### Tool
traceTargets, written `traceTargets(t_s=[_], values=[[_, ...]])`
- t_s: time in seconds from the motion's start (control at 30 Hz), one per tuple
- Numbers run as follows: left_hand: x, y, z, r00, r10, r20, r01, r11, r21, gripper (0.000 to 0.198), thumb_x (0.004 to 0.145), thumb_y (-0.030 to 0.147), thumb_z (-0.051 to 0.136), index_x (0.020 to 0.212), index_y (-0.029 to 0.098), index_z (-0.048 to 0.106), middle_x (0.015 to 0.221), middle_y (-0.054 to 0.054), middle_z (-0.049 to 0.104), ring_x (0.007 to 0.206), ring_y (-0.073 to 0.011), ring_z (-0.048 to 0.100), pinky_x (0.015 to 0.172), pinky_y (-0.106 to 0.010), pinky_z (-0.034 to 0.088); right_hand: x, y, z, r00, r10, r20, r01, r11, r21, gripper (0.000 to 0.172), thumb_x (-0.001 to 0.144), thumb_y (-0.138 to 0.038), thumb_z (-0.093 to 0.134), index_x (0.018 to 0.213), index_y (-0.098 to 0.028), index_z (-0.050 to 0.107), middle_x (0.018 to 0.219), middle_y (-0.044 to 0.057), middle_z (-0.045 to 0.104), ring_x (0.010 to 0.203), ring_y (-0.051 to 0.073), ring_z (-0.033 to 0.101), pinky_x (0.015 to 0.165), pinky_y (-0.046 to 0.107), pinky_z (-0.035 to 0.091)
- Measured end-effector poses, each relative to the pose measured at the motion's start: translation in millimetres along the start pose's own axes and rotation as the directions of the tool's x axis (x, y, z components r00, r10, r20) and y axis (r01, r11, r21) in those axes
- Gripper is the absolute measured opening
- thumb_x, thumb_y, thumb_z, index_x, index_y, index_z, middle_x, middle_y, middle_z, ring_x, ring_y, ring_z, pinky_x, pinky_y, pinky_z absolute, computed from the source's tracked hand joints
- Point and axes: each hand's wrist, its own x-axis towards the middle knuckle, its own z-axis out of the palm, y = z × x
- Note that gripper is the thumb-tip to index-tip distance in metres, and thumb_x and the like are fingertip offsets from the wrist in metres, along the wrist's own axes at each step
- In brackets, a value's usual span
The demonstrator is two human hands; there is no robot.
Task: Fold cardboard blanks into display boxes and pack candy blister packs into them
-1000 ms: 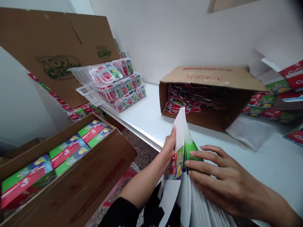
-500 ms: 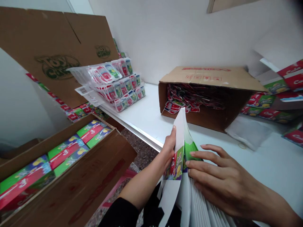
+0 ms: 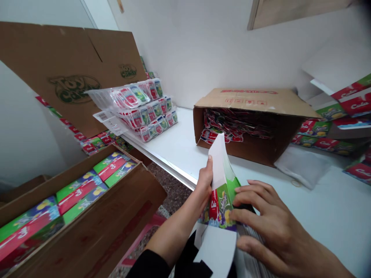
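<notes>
Head view: your left hand (image 3: 205,183) clasps the Cola-printed carton blanks (image 3: 219,204) by the white table (image 3: 184,133); your right hand (image 3: 268,220), fingers loosely spread, touches their right side. Grip firmly, keep edges even.

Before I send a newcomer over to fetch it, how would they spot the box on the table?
Start at the white table along the wall. On it, beyond the held sheets, a brown box lies on its side, mouth toward the person. Unlike the carton at left, with its neat rows, it holds a loose heap of flat, mostly red pieces.
</notes>
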Motion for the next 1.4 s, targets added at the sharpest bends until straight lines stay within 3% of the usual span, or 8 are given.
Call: traceTargets(t_s=[0.17, 0.3, 0.4, 0.63, 0.93, 1.03, 1.17, 1.4], values=[[-17.1, 57.6, 10.5, 0.877, 0.477, -0.063, -0.468, 0.876, 0.118, 0.062, 0.075, 0.075, 0.048, 0.066, 0.015, 0.058, 0.063, -0.002, 0.056, 0.057, -0.0120, 0.048, 0.056, -0.025, 0.039, -11.2, 3.3, 23.9, 0.884, 0.284, -0.370, -0.315, 0.949, -0.025, 0.044, 0.079, -0.024, 0.064, 0.120, -0.020, 0.050, 0.129, 0.012, 0.050, 0.122, 0.027, 0.046, 0.100, 0.043, 0.040], [-31.3, 77.3, 25.7, 0.645, 0.758, -0.094, -0.725, 0.646, 0.240, 0.052, 0.080, 0.070, 0.047, 0.069, 0.019, 0.050, 0.066, 0.001, 0.051, 0.061, -0.0116, 0.045, 0.057, -0.023, 0.037, -20.2, 25.6, 42.7, 0.719, 0.655, -0.234, -0.634, 0.755, 0.165, 0.076, 0.081, -0.037, 0.060, 0.145, -0.021, 0.023, 0.137, 0.013, 0.048, 0.119, 0.027, 0.053, 0.093, 0.040, 0.048], [-24.8, 59.9, 34.5, 0.565, 0.822, -0.069, -0.748, 0.546, 0.378, 0.049, 0.079, 0.069, 0.050, 0.069, 0.021, 0.047, 0.066, 0.002, 0.047, 0.064, -0.0134, 0.044, 0.060, -0.024, 0.037, -31.3, 50.9, 61.1, 0.591, 0.799, -0.110, -0.745, 0.593, 0.305, 0.071, 0.079, -0.044, 0.061, 0.139, -0.020, 0.033, 0.118, 0.010, 0.064, 0.100, 0.024, 0.064, 0.079, 0.032, 0.053], [17.1, -3.3, 38.8, 0.484, 0.872, 0.075, -0.738, 0.361, 0.570, 0.056, 0.081, 0.075, 0.031, 0.071, 0.022, 0.046, 0.075, -0.004, 0.047, 0.075, -0.0207, 0.049, 0.070, -0.033, 0.043, -71.5, 96.7, 114.1, 0.485, 0.870, -0.087, -0.725, 0.456, 0.516, 0.045, 0.071, -0.049, 0.066, 0.101, -0.016, 0.063, 0.092, 0.008, 0.074, 0.081, 0.024, 0.069, 0.069, 0.030, 0.055], [27.5, 25.0, 10.4, 0.509, 0.805, 0.305, -0.706, 0.186, 0.684, 0.087, 0.061, 0.063, 0.073, 0.129, 0.016, 0.044, 0.130, -0.016, 0.051, 0.125, -0.0335, 0.042, 0.109, -0.052, 0.027, -58.6, 110.9, 90.3, 0.448, 0.888, -0.106, -0.719, 0.429, 0.547, 0.053, 0.068, -0.048, 0.069, 0.111, -0.016, 0.062, 0.104, 0.008, 0.072, 0.092, 0.025, 0.068, 0.077, 0.027, 0.056], [36.6, 33.0, -30.3, 0.698, 0.688, 0.198, -0.614, 0.433, 0.660, 0.118, 0.051, 0.055, 0.083, 0.144, 0.016, 0.024, 0.150, -0.019, 0.029, 0.140, -0.0355, 0.025, 0.115, -0.049, 0.019, -44.0, 107.8, 67.5, 0.460, 0.887, -0.040, -0.712, 0.395, 0.581, 0.054, 0.067, -0.050, 0.069, 0.109, -0.016, 0.064, 0.105, 0.008, 0.072, 0.090, 0.025, 0.069, 0.073, 0.027, 0.057], [43.6, 32.7, -90.4, 0.920, 0.374, 0.118, -0.392, 0.871, 0.295, 0.132, 0.047, 0.042, 0.089, 0.149, 0.017, 0.009, 0.145, -0.021, 0.038, 0.130, -0.0344, 0.044, 0.106, -0.044, 0.038, -26.3, 101.5, 59.0, 0.519, 0.852, 0.068, -0.674, 0.359, 0.646, 0.055, 0.070, -0.055, 0.066, 0.110, -0.017, 0.063, 0.107, 0.010, 0.071, 0.091, 0.027, 0.068, 0.075, 0.031, 0.057], [10.7, -0.1, -156.5, 0.939, -0.056, 0.339, 0.117, 0.980, -0.161, 0.067, 0.049, 0.034, 0.088, 0.109, 0.014, 0.066, 0.093, -0.014, 0.074, 0.093, -0.0381, 0.068, 0.085, -0.049, 0.052, -9.3, 114.1, 80.7, 0.560, 0.732, 0.389, -0.563, -0.008, 0.826, 0.056, 0.065, -0.045, 0.073, 0.111, -0.015, 0.061, 0.094, 0.010, 0.073, 0.080, 0.029, 0.069, 0.073, 0.041, 0.055]])
